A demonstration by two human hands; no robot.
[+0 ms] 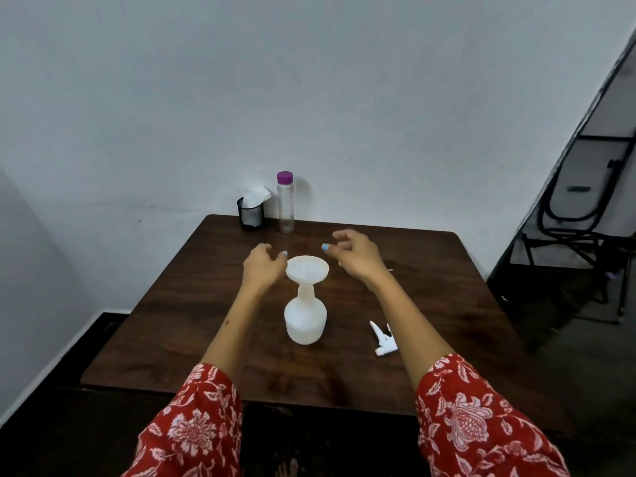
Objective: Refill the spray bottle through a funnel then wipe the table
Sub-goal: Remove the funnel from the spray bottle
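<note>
Looks like a plain room in a home, sparsely furnished. Shown by a small dark wooden table pushed against a bare, pale painted wall, a black mesh holder stuffed with tissues beside a clear water bottle with a purple cap, and folded metal-framed furniture leaning at the right. Dark floor with a pale skirting strip along the left wall.

I note 1 black mesh cup at the table's far edge. Against the right wall I see a folded black metal frame, leaning, standing on dark floor.
</note>
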